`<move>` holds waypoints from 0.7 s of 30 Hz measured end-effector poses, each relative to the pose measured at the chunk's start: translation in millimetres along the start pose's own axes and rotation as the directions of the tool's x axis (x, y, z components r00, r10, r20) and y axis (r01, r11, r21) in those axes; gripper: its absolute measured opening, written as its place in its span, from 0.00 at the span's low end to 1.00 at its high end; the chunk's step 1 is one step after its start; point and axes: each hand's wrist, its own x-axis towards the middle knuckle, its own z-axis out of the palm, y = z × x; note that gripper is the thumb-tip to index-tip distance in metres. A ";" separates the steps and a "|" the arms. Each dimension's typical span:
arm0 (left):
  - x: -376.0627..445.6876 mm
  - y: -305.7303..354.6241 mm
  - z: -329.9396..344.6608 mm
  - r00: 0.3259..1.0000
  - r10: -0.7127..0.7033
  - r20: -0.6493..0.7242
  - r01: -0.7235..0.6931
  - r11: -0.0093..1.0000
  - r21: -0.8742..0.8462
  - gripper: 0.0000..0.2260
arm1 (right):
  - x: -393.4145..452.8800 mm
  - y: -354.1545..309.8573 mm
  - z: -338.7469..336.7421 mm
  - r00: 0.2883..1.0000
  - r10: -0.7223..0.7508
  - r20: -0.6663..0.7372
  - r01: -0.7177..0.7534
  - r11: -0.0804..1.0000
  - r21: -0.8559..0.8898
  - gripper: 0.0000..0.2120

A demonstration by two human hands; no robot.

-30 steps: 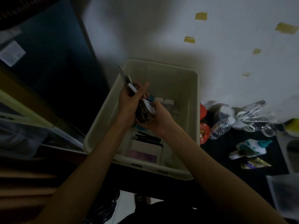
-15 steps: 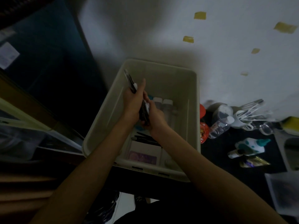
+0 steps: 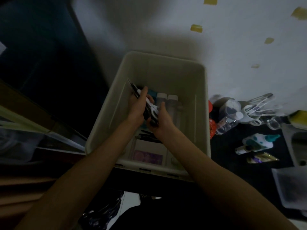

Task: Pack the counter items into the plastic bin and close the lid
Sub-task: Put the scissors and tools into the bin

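An open cream plastic bin (image 3: 201, 103) stands on the dark counter. Inside it, both my hands hold a bundle of utensils (image 3: 150, 110), dark and white handled, its thin tips pointing up-left. My left hand (image 3: 137, 107) grips the bundle's upper part, my right hand (image 3: 162, 118) grips its lower end. On the bin floor lie two clear bottles with pale caps (image 3: 167, 101), a teal item (image 3: 152, 92), dark pens (image 3: 147, 136) and a white box with a purple label (image 3: 147, 156). No lid is clearly seen.
Right of the bin, on the black counter, lie a red-lidded item (image 3: 211, 128), a clear bottle (image 3: 228, 122), a white cup of utensils (image 3: 252, 112), a white and teal bottle (image 3: 257, 141) and a gold packet (image 3: 260, 158). A grey tray (image 3: 292, 190) sits at the right edge.
Both hands have sunk lower into the bin with the utensil bundle, and the bundle's tips have dropped below the bin's left rim.
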 end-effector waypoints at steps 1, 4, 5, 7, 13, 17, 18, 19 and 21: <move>0.1 -1.5 -2.9 1.000 -0.019 0.014 0.019 1.000 0.017 0.17 | 5.3 0.8 1.5 0.999 -0.011 -0.033 0.010 1.000 -0.014 0.28; -0.5 3.4 -13.8 0.977 -0.161 0.136 0.160 0.987 0.022 0.14 | 23.5 1.6 -0.8 0.981 -0.161 -0.108 0.135 0.967 -0.215 0.18; -0.9 7.6 -18.7 0.968 -0.196 0.156 0.191 0.980 0.050 0.18 | 27.4 -1.1 -1.9 0.970 -0.215 -0.117 0.173 0.940 -0.294 0.15; 1.5 13.1 -29.9 0.971 -0.189 0.144 0.179 0.981 0.081 0.23 | 34.1 -11.3 -4.2 0.951 -0.293 -0.103 0.228 0.885 -0.406 0.13; -11.5 38.4 -77.9 0.974 -0.023 0.227 -0.178 0.543 0.820 0.14 | 56.4 -43.7 -19.8 0.923 -0.384 0.006 0.281 0.665 -0.692 0.12; -21.6 44.7 -90.1 0.937 -0.147 0.318 -0.305 0.105 0.947 0.16 | 78.0 -43.6 -31.9 0.915 -0.373 0.153 0.288 0.340 -0.895 0.13; -18.8 40.5 -88.5 0.929 -0.175 0.325 -0.318 0.068 0.946 0.15 | 81.6 -38.1 -30.3 0.904 -0.349 0.246 0.326 0.193 -0.925 0.13; -14.2 32.9 -86.2 0.923 -0.198 0.329 -0.326 0.050 0.944 0.14 | 81.5 -30.6 -26.0 0.888 -0.304 0.346 0.378 0.053 -0.924 0.12; -0.1 13.5 -77.4 0.915 -0.265 0.303 -0.312 0.009 0.950 0.11 | 79.8 -12.6 -15.3 0.843 -0.165 0.512 0.492 -0.148 -0.858 0.12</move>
